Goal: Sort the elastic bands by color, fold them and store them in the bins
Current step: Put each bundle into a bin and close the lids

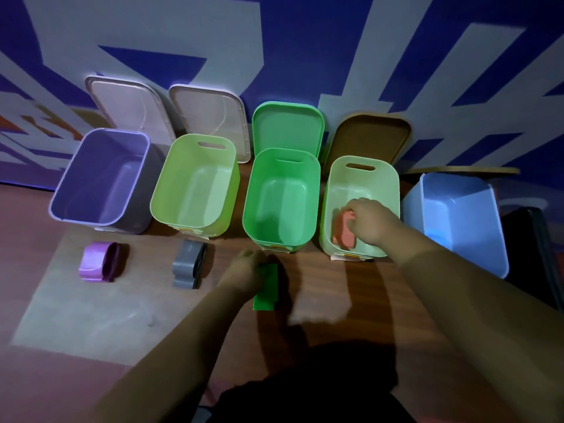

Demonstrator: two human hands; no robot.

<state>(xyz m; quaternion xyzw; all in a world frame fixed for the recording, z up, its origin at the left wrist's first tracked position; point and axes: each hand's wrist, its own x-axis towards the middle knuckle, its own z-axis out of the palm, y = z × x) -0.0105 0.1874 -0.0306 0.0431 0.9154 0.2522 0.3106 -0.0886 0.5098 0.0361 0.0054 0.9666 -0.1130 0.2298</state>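
Several open bins stand in a row on the wooden table: a purple bin (100, 178), a light green bin (195, 184), a green bin (280, 196), a pale green bin (363, 178) and a blue bin (457, 215). My right hand (370, 221) reaches into the pale green bin and holds a folded pink band (345, 232) near its floor. My left hand (244, 270) grips the top end of a folded green band (266, 288) lying in front of the green bin. A folded purple band (99, 262) and a folded grey band (187, 264) lie in front of the left bins.
Lids lean against the blue and white wall behind the bins: two pale ones (128, 108), a green one (288, 126) and a brown one (369, 141). A dark object (531, 254) sits at the right table edge.
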